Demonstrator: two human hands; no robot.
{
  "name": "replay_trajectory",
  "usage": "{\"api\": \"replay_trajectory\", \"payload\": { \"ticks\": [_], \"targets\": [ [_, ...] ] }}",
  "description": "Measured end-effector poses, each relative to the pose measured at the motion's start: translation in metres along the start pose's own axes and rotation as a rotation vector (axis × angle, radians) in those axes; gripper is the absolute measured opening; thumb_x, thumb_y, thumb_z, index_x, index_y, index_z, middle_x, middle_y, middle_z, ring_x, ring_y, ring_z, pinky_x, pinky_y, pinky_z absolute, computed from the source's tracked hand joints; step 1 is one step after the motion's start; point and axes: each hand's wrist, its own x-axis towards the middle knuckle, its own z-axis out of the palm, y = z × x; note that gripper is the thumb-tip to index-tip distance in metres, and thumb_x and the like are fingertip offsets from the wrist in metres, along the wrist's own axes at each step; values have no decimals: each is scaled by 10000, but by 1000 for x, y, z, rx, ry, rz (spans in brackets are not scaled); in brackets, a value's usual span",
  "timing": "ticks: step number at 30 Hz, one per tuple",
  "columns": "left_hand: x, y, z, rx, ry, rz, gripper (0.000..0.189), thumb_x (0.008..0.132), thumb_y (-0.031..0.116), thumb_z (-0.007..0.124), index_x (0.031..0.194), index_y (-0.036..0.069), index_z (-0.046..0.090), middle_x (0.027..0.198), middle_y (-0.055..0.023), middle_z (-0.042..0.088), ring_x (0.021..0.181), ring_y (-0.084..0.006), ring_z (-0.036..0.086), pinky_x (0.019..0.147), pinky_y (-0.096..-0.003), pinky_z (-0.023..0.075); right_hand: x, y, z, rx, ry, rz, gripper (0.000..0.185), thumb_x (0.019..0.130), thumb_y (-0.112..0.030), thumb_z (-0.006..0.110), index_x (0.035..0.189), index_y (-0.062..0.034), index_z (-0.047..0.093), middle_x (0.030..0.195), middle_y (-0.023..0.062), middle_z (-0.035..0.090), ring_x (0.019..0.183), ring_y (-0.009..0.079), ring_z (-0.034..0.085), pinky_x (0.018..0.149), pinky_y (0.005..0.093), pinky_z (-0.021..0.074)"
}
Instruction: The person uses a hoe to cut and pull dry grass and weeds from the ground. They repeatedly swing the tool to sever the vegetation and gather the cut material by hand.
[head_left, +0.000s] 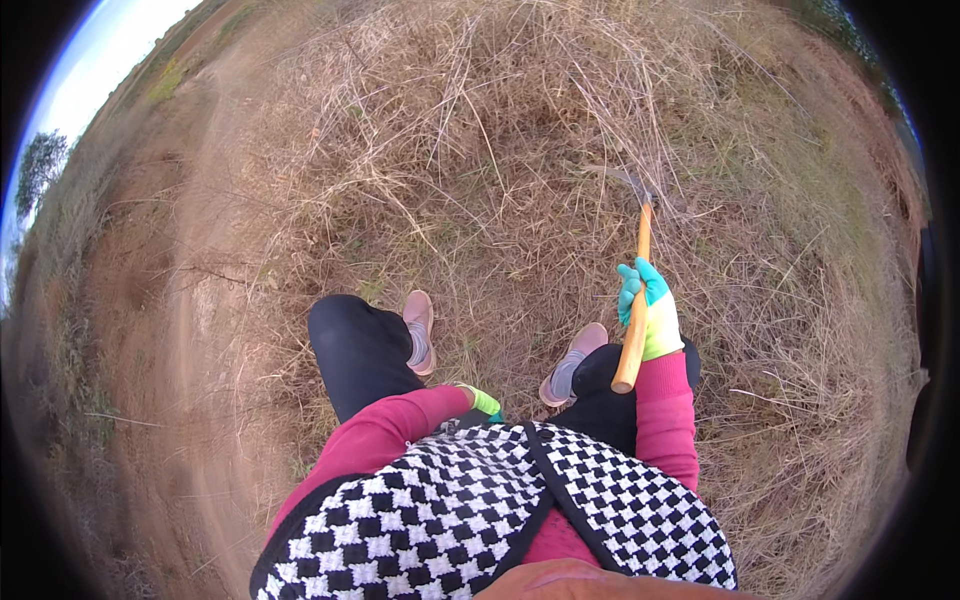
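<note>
A sickle with a pale wooden handle (634, 341) is held in my right hand (654, 307), which wears a yellow-green glove with teal fingers. Its curved metal blade (628, 178) points away from me and bends left, lying among dry grass stalks (615, 112). The handle's butt end reaches back past my wrist. My left hand (484, 401), in a matching glove, is low in front of my waist, close to the checked vest (435, 502). Its fingers are mostly hidden by the vest, so what they do cannot be seen.
Tangled dry grass (450, 150) covers the ground ahead and on the right. A bare dirt track (202, 315) runs along the left. My two pink shoes (420, 322) stand apart on flattened grass. Far off at the left rim is a tree (39, 169).
</note>
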Motion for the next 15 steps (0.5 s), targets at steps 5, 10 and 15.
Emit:
{"api": "replay_trajectory", "payload": {
  "ticks": [5, 10, 15],
  "targets": [
    [26, -35, 16, -14, -10, 76, 560, 1038, 539, 525, 1264, 78, 747, 1139, -107, 787, 969, -259, 710, 926, -479, 535, -2, 2, 6, -13, 46, -26, 421, 1073, -298, 650, 1318, 28, 546, 810, -23, 678, 693, 118, 700, 625, 324, 630],
    [3, -15, 9, -21, 17, 161, 533, 1039, 506, 530, 1279, 79, 739, 1163, -102, 782, 982, -254, 711, 933, -476, 539, -6, 4, 22, 3, 162, -27, 330, 1028, -344, 713, 1176, -65, 619, 736, -42, 682, 564, 118, 673, 512, 269, 580],
    [-5, 11, 9, -16, 31, 269, 507, 1041, 473, 535, 1294, 79, 732, 1188, -97, 776, 996, -248, 711, 940, -472, 543, -5, 6, 27, -80, 253, -52, 333, 1009, -365, 733, 1128, -67, 643, 694, -42, 672, 539, 124, 662, 495, 261, 571]
  ]
}}
